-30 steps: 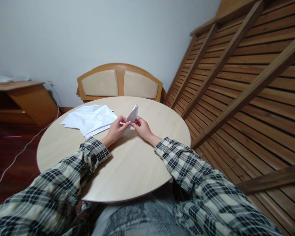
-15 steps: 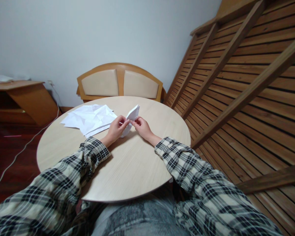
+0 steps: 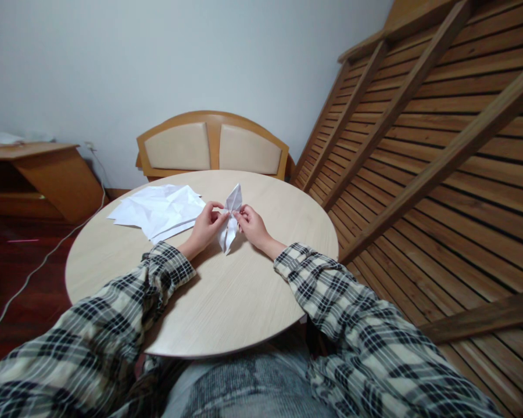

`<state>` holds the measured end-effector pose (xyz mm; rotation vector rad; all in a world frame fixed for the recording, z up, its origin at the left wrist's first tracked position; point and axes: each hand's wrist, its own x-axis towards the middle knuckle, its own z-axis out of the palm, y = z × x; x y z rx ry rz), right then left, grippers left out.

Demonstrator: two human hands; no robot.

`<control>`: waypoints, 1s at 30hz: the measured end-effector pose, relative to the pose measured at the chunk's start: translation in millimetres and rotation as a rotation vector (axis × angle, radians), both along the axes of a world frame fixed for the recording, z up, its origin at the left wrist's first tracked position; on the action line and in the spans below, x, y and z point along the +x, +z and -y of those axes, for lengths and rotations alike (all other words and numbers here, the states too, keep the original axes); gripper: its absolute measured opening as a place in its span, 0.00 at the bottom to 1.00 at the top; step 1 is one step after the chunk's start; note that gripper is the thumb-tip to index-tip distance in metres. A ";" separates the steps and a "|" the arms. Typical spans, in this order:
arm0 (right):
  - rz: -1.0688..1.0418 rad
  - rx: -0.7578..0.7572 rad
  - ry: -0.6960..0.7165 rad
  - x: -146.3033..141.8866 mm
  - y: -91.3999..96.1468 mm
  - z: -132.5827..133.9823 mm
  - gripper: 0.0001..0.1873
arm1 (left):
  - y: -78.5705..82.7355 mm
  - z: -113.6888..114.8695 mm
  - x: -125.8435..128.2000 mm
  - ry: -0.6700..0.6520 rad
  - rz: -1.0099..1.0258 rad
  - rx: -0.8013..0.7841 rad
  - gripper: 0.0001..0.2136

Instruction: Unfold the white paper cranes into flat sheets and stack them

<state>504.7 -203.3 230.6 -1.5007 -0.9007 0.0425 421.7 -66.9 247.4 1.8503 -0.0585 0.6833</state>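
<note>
Between my two hands is a piece of folded white paper (image 3: 234,198), with one pointed flap standing up at the far side and another pointing down towards me. My left hand (image 3: 207,226) pinches its left side between thumb and fingers. On the other side my right hand (image 3: 253,226) pinches it near the middle, fingers partly behind the paper. The folded piece is held just over the table; whether its lower tip touches the top I cannot tell. Left of my left hand lies a pile of creased white paper sheets (image 3: 159,210).
The round pale wooden table (image 3: 239,302) is in front of me. Behind it stands a headboard (image 3: 213,142) with two beige panels against the wall. A slatted wooden frame (image 3: 401,168) leans at the right. A desk (image 3: 47,180) and a white cable (image 3: 47,255) are at the left.
The folded paper has turned and spread out: its upper flap has swung left and its lower point now shows towards me. Both hands stay nearly in place, still pinching it.
</note>
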 end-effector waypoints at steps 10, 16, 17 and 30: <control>0.016 0.015 -0.088 5.9 -3.0 0.6 0.15 | -2.8 -3.3 3.7 -0.145 -0.133 -0.178 0.17; 0.034 0.036 -0.134 7.7 -1.5 1.7 0.13 | 1.2 3.0 0.3 -0.259 -0.206 -0.097 0.08; 0.032 0.041 -0.132 8.2 -2.1 1.5 0.13 | 1.2 3.5 0.1 -0.270 -0.199 -0.078 0.07; 0.058 0.163 -0.180 11.1 -3.8 0.2 0.19 | -3.9 0.0 2.1 -0.191 -0.173 -0.069 0.08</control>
